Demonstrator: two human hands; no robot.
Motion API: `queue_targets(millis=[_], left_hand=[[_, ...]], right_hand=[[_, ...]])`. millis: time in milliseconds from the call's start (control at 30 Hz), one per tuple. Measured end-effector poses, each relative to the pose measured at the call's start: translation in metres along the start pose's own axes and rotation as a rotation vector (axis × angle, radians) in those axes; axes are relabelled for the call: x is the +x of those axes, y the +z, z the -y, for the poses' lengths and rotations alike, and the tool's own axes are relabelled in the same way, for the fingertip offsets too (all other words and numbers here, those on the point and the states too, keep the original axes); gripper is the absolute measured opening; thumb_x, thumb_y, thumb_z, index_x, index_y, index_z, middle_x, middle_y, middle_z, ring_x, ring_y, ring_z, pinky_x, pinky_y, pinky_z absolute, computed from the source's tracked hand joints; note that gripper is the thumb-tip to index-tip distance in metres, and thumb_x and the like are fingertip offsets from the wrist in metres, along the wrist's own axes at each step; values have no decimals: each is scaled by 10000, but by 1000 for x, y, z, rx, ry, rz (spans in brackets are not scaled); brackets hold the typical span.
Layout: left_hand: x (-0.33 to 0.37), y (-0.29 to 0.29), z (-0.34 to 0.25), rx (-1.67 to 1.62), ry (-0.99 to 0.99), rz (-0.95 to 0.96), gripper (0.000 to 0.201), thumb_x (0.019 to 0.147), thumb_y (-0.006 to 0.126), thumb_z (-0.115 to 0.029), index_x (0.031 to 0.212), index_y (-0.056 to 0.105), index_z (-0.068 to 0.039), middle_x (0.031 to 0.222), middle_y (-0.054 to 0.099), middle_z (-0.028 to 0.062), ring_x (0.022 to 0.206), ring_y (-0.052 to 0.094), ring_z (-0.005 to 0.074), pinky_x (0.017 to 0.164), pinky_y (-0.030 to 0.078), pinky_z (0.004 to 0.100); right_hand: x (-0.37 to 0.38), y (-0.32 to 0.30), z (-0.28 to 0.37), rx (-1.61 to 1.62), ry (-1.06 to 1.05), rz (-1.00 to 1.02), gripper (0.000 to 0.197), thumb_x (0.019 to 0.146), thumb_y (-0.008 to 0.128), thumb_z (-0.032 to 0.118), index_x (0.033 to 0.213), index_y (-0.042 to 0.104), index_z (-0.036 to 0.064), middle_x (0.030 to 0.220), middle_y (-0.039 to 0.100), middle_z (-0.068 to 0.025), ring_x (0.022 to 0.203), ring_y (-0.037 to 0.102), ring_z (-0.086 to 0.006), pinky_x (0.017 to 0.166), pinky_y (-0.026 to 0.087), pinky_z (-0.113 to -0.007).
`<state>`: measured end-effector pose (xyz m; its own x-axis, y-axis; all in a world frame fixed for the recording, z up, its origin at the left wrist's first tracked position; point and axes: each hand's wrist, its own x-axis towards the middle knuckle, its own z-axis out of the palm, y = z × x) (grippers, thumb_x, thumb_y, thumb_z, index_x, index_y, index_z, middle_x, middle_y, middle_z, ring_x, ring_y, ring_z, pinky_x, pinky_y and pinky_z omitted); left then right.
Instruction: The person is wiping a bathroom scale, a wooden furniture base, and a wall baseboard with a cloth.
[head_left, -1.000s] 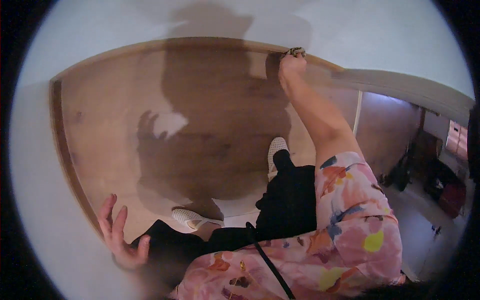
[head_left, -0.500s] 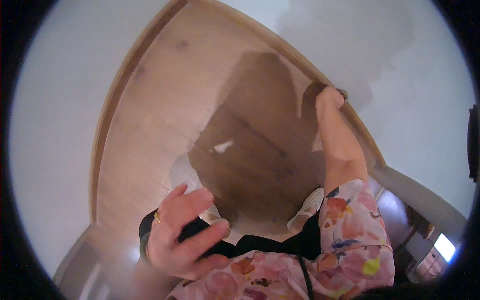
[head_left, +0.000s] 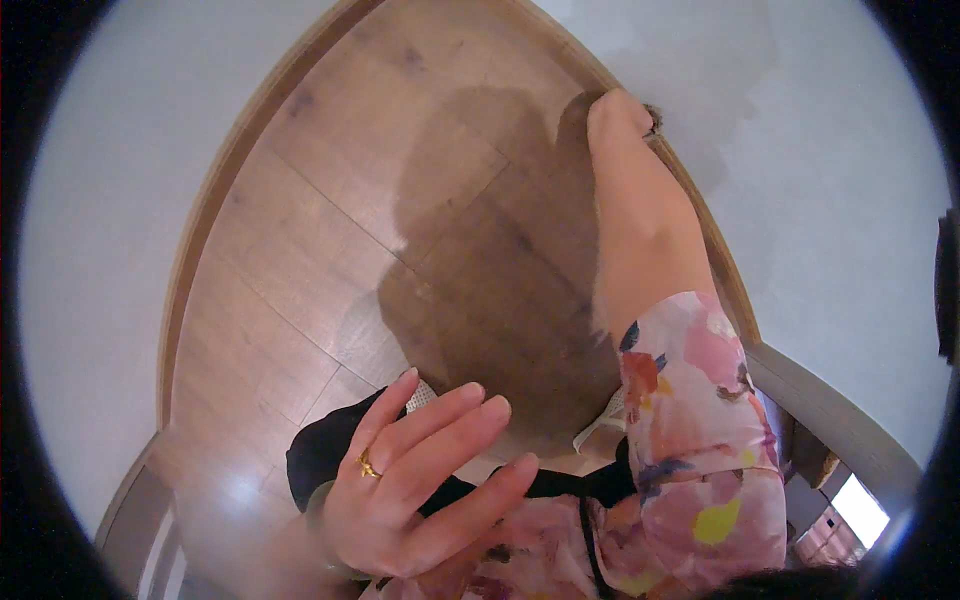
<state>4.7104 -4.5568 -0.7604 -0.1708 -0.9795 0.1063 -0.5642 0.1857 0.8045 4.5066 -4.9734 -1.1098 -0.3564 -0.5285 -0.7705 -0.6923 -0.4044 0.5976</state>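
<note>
My right arm stretches far forward along the right-hand wall. At its end my right hand (head_left: pixel 620 115) is closed at the wooden baseboard (head_left: pixel 685 182), its fingers curled away from view. A small dark, mottled piece of something (head_left: pixel 654 121) pokes out past the fingers against the wall; its kind cannot be made out. My left hand (head_left: pixel 420 480) hovers above my lap with fingers spread and nothing in it. It wears a gold-coloured ring (head_left: pixel 367 464) and a greenish bangle (head_left: pixel 318 515).
Brown wood-plank floor (head_left: pixel 290 270) lies between two pale walls edged with wooden baseboard. My shadow (head_left: pixel 490 250) darkens its middle. My white shoes (head_left: pixel 600 425) show near my knees. Behind on the right are a doorway edge (head_left: pixel 840 400) and a bright panel (head_left: pixel 860 510).
My right hand has moved farther forward along the baseboard. My left hand has shifted slightly right, fingers still spread. A small white patch seen on the floor earlier no longer shows.
</note>
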Motion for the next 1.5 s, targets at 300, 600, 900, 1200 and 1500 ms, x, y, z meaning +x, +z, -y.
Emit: queue_targets(millis=[300, 600, 900, 1200, 1500], left_hand=[[13, -4, 25, -188, 217, 57, 594, 595, 757, -265, 1127, 577, -70, 1237, 476, 213, 1120, 494, 350, 951, 355, 543], [41, 53, 87, -169, 120, -63, 625, 643, 727, -148, 1204, 474, -43, 1281, 425, 169, 1141, 443, 356, 966, 374, 434], [16, 55, 137, -15, -97, -83, 599, 687, 708, -174, 1218, 459, -54, 1279, 429, 181, 1146, 450, 361, 949, 393, 420], [-70, 24, 82, 153, -649, -152, 623, 601, 741, -126, 1169, 511, -17, 1230, 463, 209, 1099, 482, 389, 903, 421, 434], [-70, 18, 75, 73, -785, -48, 660, 562, 746, -86, 1172, 507, -7, 1242, 456, 213, 1104, 485, 391, 897, 428, 428]], right_hand=[[123, 149, -135, 1784, 22, -1023, 266, 859, 505, 198, 1084, 572, 74, 1116, 584, -71, 981, 546, -195, 746, 493, -304], [-125, 105, -78, 2536, -600, -129, 287, 803, 439, -24, 1081, 502, 10, 1044, 556, -122, 910, 566, -248, 752, 535, -364], [-93, -1, -14, 1314, -912, -834, 354, 740, 432, -77, 1009, 632, 37, 994, 635, -138, 876, 607, -309, 766, 486, -357], [-95, -176, 79, -343, -760, -1574, 279, 784, 493, 101, 1010, 650, 53, 1231, 521, -124, 1168, 453, -295, 921, 433, -414], [-58, -155, 90, -510, -717, -1679, 151, 699, 569, 126, 757, 680, 41, 1216, 505, -225, 1070, 519, -320, 863, 460, -388]])
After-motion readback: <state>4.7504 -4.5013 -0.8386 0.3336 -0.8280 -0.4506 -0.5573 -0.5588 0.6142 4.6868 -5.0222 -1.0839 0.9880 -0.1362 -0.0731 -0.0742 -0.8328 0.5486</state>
